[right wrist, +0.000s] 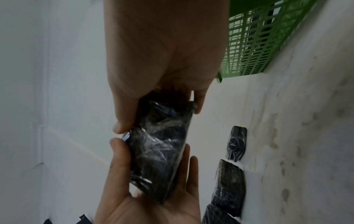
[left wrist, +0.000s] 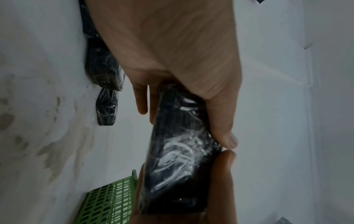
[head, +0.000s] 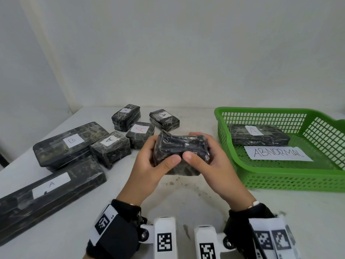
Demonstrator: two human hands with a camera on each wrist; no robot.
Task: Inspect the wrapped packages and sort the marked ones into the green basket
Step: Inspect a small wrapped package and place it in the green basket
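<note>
A small black film-wrapped package is held above the table between both hands, no label showing on its upper face. My left hand grips its left end, thumb on top. My right hand grips its right end the same way, the two thumbs almost meeting. The left wrist view shows the package edge-on under the thumb. In the right wrist view the package spans both palms. The green basket stands to the right, holding one package labelled A and a paper reading ABNORMAL.
Left of my hands lie several wrapped packages labelled A, a larger one labelled B and a long one labelled A. The white table is stained near the front. A wall stands close behind.
</note>
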